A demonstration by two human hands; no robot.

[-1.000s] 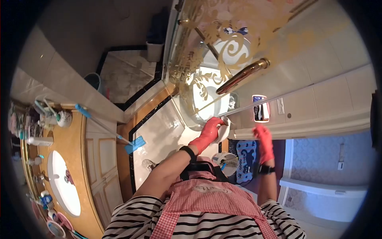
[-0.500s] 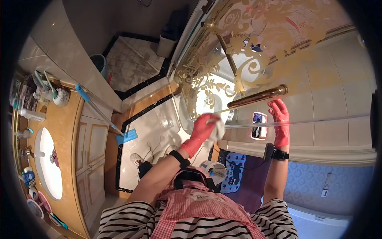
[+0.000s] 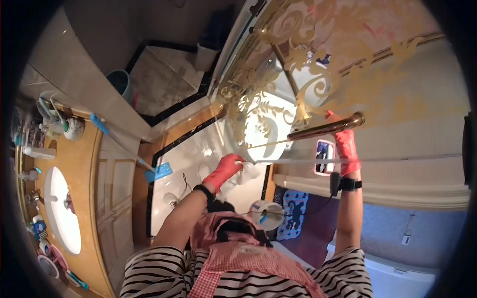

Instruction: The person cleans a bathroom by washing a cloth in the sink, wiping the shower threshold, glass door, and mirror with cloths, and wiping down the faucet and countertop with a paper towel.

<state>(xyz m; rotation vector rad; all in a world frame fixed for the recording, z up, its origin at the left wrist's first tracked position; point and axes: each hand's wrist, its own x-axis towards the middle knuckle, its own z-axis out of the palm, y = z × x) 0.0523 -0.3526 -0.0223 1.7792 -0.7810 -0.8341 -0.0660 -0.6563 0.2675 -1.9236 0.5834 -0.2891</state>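
Observation:
My left hand (image 3: 224,171), in a red rubber glove, is closed on a white cloth (image 3: 248,171) beside the lower edge of the glass door (image 3: 377,116). My right hand (image 3: 347,146), gloved in red too, reaches past the door's edge and shows through the glass. Its fingers extend behind the gold bar handle (image 3: 328,127), which hides part of them; a fingertip shows above the bar. I see nothing held in that hand. Gold scroll patterns cover much of the glass.
A blue mop (image 3: 158,172) leans against the cabinet under a washbasin (image 3: 62,213). A white bucket (image 3: 267,214) stands by my body, near a blue mat (image 3: 294,216). Toiletries and a round pot (image 3: 73,128) line the counter. Another bucket (image 3: 119,82) is farther back.
My left hand has moved down and left with the white cloth, away from the handle. My right hand has slid up, its fingers passing behind the handle.

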